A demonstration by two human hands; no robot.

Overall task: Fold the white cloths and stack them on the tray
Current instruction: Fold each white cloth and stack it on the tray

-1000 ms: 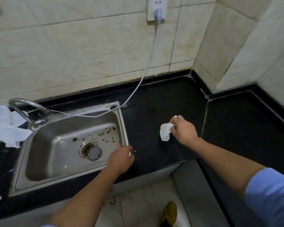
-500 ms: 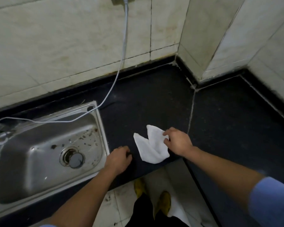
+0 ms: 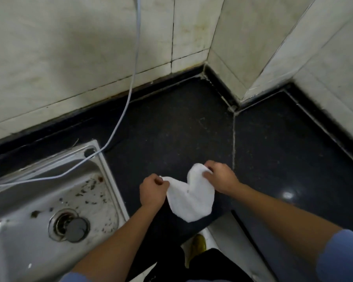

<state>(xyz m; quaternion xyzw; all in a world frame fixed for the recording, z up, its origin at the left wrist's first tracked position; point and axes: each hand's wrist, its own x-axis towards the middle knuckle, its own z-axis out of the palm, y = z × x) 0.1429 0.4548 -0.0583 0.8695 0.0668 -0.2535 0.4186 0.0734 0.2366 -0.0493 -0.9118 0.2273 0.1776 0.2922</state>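
Note:
A small white cloth (image 3: pixel 193 197) hangs between my two hands over the front edge of the black counter (image 3: pixel 171 129). My left hand (image 3: pixel 153 190) pinches its left corner. My right hand (image 3: pixel 220 179) grips its upper right corner with curled fingers. The cloth sags in the middle, so it looks heart-shaped, and its lower tip hangs past the counter edge. No tray is in view.
A steel sink (image 3: pixel 49 200) with a drain plug (image 3: pixel 76 231) lies to the left. A white cable (image 3: pixel 130 82) runs down the tiled wall and across the sink rim. The wall corner juts in at the back right. My shoe (image 3: pixel 198 244) stands on the floor below.
My left hand left the counter edge and took hold of the cloth's left corner. The cloth now spreads between both hands. The camera has turned right and down, so the faucet and other cloths are out of view.

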